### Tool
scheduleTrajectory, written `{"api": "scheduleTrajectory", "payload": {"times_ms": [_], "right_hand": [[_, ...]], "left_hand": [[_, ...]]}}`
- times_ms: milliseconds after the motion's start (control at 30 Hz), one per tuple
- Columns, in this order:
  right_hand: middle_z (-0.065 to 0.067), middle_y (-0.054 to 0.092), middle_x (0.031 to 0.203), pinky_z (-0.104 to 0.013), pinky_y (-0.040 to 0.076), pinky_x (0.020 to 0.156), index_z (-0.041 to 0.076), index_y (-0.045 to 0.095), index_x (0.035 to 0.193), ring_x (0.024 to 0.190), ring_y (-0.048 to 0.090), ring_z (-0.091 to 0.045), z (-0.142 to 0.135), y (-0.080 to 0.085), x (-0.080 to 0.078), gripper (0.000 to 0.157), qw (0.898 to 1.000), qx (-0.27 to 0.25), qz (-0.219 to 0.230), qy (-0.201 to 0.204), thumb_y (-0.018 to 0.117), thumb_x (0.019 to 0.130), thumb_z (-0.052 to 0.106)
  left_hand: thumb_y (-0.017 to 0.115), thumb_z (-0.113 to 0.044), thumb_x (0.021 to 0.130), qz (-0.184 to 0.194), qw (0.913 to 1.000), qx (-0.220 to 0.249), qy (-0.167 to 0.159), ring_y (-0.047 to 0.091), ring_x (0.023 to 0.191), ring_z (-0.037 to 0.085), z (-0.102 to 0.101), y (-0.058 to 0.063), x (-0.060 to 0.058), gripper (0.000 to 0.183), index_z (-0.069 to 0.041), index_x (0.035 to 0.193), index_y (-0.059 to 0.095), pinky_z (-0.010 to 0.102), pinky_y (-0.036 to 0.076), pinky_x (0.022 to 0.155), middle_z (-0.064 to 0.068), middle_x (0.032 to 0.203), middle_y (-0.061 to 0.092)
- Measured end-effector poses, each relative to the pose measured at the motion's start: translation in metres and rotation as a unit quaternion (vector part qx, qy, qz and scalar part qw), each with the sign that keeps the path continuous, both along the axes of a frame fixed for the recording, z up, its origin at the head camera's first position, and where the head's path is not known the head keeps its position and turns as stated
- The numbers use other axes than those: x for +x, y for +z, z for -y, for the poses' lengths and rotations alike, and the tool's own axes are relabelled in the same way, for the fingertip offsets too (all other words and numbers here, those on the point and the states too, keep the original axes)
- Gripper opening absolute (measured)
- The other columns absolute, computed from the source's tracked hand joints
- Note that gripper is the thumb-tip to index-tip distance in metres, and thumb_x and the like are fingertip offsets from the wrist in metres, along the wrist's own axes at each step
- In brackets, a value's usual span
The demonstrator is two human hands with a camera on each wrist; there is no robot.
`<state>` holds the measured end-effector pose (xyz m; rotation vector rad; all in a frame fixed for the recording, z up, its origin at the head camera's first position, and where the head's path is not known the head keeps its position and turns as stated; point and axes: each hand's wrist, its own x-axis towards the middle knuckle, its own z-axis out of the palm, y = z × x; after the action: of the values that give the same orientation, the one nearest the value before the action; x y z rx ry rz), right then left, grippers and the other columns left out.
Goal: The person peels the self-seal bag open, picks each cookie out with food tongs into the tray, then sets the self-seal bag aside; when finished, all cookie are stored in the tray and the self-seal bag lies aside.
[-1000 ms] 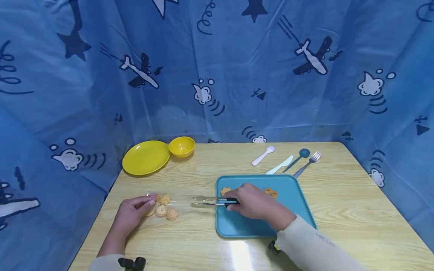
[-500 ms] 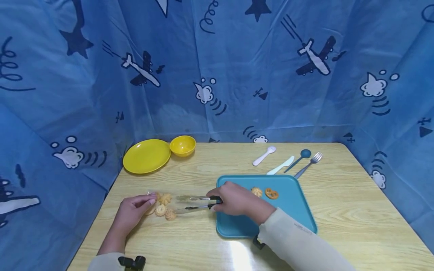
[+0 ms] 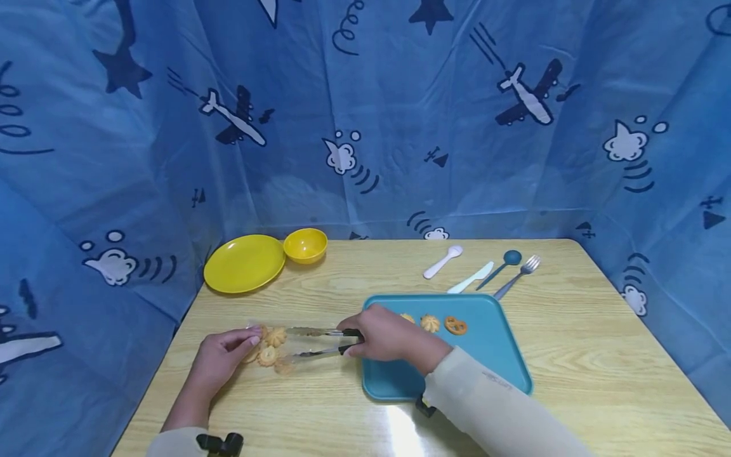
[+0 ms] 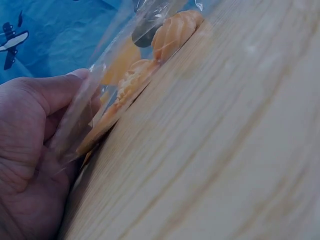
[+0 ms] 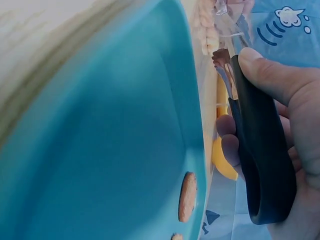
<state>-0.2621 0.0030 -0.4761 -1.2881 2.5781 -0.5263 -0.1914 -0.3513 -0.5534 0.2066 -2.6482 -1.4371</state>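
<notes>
My left hand [image 3: 214, 362] pinches the edge of a clear plastic bag [image 4: 80, 117] lying at the left of the table. Several piped cookies [image 3: 267, 356] show through the film, and in the left wrist view they lie close along the wood. My right hand [image 3: 388, 336] grips black-handled metal tongs [image 5: 265, 150], thumb on one arm and fingers on the other. The tongs' arms are spread, and their tips reach leftward to the cookies, overlapping the bag in the head view. Beneath the right hand is a teal tray [image 3: 491, 346].
On the tray lie a pretzel [image 3: 455, 325], a flower-shaped cookie [image 3: 430, 323] and another partly hidden cookie. A yellow plate [image 3: 244, 264] and yellow bowl [image 3: 305, 245] stand at the back left. Behind the tray lie a knife [image 3: 471, 278], fork [image 3: 516, 278] and two spoons.
My right hand has moved left with the tongs, and their arms have spread apart as the tips reached the cookies. The left hand has kept its place at the bag.
</notes>
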Motion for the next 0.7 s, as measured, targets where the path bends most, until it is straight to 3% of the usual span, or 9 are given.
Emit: {"api": "scheduleTrajectory", "payload": {"times_ms": [300, 567, 633, 700], "right_hand": [[0.008, 0.05, 0.053, -0.021, 0.04, 0.053, 0.019, 0.065, 0.138, 0.046, 0.037, -0.005, 0.0, 0.0008, 0.0033, 0.049, 1.0, 0.004, 0.008, -0.02, 0.075, 0.094, 0.037], [0.008, 0.051, 0.056, -0.022, 0.041, 0.051, 0.018, 0.065, 0.138, 0.047, 0.04, -0.005, -0.0048, 0.0022, 0.0027, 0.05, 0.999, 0.005, -0.003, -0.032, 0.075, 0.094, 0.038], [0.006, 0.057, 0.061, -0.022, 0.044, 0.055, 0.018, 0.065, 0.138, 0.048, 0.039, -0.005, -0.0056, 0.0027, 0.0019, 0.05, 1.0, 0.005, -0.011, -0.028, 0.076, 0.093, 0.039], [0.005, 0.071, 0.077, -0.021, 0.049, 0.063, 0.019, 0.066, 0.137, 0.05, 0.042, -0.003, -0.0057, 0.0029, 0.0009, 0.05, 1.0, 0.003, -0.017, -0.019, 0.077, 0.092, 0.04]], "left_hand": [[0.07, -0.046, 0.094, -0.001, 1.0, -0.006, -0.003, 0.059, 0.122, -0.001, 0.0023, 0.0008, 0.0006, 0.035, -0.019, 0.115, 0.079, 0.034, 0.048, 0.11, -0.002, 0.127, 0.073], [0.07, -0.047, 0.094, 0.011, 0.9999, 0.004, -0.004, 0.058, 0.122, -0.003, 0.0006, 0.0027, 0.0015, 0.037, -0.018, 0.117, 0.078, 0.032, 0.047, 0.11, -0.001, 0.129, 0.071], [0.07, -0.046, 0.094, 0.012, 0.9999, 0.006, -0.003, 0.058, 0.12, -0.004, 0.0001, 0.0034, 0.0016, 0.037, -0.018, 0.117, 0.078, 0.027, 0.048, 0.109, -0.002, 0.13, 0.071], [0.07, -0.046, 0.095, 0.012, 0.9999, 0.007, -0.003, 0.058, 0.119, -0.006, -0.0001, 0.0036, 0.0015, 0.037, -0.018, 0.117, 0.078, 0.019, 0.048, 0.106, -0.002, 0.13, 0.071]]}}
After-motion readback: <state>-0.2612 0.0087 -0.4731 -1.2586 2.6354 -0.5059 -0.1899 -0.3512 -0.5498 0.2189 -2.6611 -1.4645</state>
